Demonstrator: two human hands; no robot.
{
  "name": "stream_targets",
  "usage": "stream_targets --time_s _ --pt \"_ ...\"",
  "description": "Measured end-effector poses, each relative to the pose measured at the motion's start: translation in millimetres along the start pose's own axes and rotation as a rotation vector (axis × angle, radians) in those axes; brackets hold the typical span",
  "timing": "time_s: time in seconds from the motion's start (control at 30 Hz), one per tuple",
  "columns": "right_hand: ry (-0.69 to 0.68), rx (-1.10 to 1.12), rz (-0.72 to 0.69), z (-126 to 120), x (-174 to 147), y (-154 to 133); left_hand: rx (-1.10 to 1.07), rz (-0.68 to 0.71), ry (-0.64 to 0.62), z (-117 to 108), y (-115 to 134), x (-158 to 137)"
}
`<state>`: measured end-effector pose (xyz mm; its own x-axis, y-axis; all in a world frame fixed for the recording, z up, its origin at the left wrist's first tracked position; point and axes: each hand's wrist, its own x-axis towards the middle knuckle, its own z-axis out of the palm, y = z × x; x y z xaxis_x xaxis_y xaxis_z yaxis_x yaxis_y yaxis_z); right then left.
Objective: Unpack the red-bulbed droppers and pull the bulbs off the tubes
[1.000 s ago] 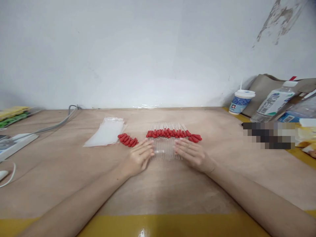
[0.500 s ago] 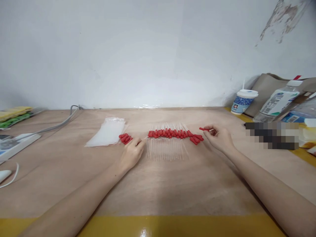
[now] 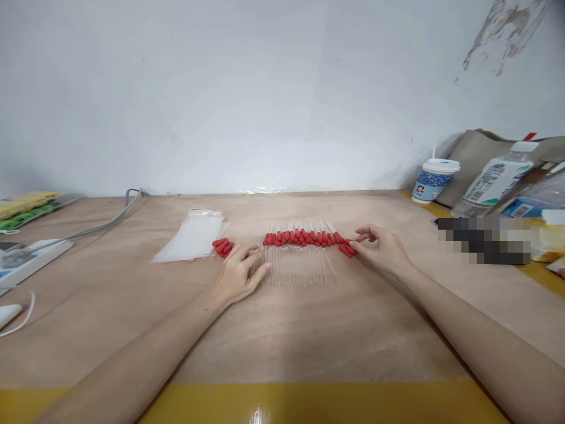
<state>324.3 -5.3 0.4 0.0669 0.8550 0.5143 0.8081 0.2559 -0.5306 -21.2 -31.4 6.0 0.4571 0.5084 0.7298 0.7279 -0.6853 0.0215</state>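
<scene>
A row of thin clear tubes point(image 3: 300, 268) lies side by side on the table, with many red rubber bulbs point(image 3: 293, 237) strewn across their middle. My left hand point(image 3: 238, 272) rests at the row's left end, fingers apart and thumb stretched out toward the tubes. Just behind it sits a small heap of red bulbs point(image 3: 223, 247). At the row's right end, my right hand point(image 3: 383, 250) has its thumb and a finger at a red bulb point(image 3: 348, 241), its other fingers loosely bent. Another loose bulb point(image 3: 346, 251) lies just in front. The fingertips partly hide the bulb.
A stack of clear plastic bags point(image 3: 189, 238) lies at the left. Farther left are a power strip point(image 3: 39, 259) with a grey cable and yellow and green packs point(image 3: 29, 207). At the right stand a paper cup point(image 3: 435, 179), a tilted bottle point(image 3: 497, 179) and a grey bag point(image 3: 463, 153).
My left hand has opened from a closed pinch, its thumb now extended over the tubes. My right hand has moved left and down with its bulb, to the loose bulbs at the row's right end.
</scene>
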Motion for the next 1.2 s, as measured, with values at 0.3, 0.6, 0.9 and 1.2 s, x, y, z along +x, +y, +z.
stream_targets --time_s 0.3,0.6,0.9,1.2 --pt "-0.012 -0.096 -0.015 -1.4 -0.8 -6.3 0.067 -0.014 -0.048 -3.6 1.4 2.2" --pt "-0.106 -0.210 -0.200 17.8 9.5 -37.3 0.027 0.046 -0.183 -1.6 -1.2 2.0" --pt "-0.146 -0.272 -0.135 30.5 19.9 -47.0 0.045 0.050 -0.226 -0.7 -2.3 0.3" --pt "0.073 -0.099 -0.121 23.5 14.4 -49.9 0.038 0.065 -0.204 1.0 -3.8 -1.1"
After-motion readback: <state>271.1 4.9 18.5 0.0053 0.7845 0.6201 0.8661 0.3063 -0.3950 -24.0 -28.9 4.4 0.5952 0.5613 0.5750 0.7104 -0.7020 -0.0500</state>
